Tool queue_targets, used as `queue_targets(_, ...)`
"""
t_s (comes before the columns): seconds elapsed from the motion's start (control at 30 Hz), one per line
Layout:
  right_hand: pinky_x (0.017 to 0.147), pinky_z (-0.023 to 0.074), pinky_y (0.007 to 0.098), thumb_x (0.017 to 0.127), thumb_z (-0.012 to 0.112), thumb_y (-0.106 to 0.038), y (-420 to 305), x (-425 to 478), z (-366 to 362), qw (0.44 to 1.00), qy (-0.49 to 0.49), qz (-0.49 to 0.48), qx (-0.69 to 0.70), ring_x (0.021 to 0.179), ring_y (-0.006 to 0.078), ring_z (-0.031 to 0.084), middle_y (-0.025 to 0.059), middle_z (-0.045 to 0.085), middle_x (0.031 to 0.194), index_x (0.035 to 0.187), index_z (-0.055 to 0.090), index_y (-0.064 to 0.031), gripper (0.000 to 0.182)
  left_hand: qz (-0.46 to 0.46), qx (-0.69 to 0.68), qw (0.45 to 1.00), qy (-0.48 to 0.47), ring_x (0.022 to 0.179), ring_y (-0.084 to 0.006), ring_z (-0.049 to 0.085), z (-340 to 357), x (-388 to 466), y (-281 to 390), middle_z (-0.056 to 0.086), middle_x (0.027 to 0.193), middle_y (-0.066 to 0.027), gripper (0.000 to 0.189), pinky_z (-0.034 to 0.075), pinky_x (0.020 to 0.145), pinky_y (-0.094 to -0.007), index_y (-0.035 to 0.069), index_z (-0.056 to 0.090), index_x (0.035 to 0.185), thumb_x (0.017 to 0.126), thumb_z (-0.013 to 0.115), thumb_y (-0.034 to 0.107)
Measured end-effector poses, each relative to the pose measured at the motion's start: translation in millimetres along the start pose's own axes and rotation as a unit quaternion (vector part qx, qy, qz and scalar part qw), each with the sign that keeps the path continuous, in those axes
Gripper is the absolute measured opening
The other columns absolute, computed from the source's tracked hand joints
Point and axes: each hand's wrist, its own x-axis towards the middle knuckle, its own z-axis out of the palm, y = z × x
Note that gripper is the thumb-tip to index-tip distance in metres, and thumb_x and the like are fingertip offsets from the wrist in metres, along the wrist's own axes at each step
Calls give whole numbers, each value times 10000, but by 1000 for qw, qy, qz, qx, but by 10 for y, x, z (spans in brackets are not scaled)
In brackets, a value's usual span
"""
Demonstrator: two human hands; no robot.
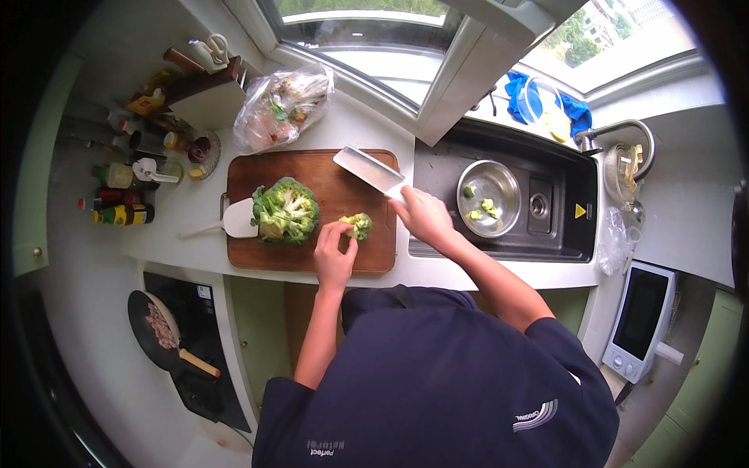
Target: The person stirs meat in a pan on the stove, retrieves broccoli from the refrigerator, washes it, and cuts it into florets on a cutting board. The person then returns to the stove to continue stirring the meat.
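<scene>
My left hand [336, 251] pinches a small broccoli floret [358, 226] between thumb and fingers, over the lower right part of a wooden cutting board [327, 169]. My right hand [426, 215] grips the white handle of a cleaver [370, 169], whose broad blade is over the board's upper right corner. A large broccoli head [287, 212] lies on the board's left half with its cut stems showing. The white blade of a spatula [240, 219] touches it at the left. In the sink, a metal bowl [506, 175] holds several florets.
A plastic bag of vegetables [284, 108] lies behind the board. Bottles [126, 214] and a knife block [208, 99] stand at the left. A frying pan [140, 319] with meat pieces sits on the black cooktop [205, 327]. The sink [436, 169] has a curved faucet [646, 137]; a microwave [641, 316] is at the right.
</scene>
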Motion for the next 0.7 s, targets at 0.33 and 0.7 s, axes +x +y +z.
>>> queue_targets(0.33,860,521,432,854,759,-245,-14,422,470,980,131,-126,-85,976,342,601,171,571,1031,1073,574,-13,368,10,36,999,-25,940,-262,658,70,-50,58,610,1078,-106,263,554,844,-366,48,713,1021,772,740,-34)
queue_targets(0.7,762,567,291,894,799,-187,182,-183,298,896,-61,42,438,781,113,688,68,736,921,1222,701,-29,377,52,45,995,-75,968,-266,661,214,74,239,614,1096,-113,258,571,845,-361,38,703,1026,783,739,-40)
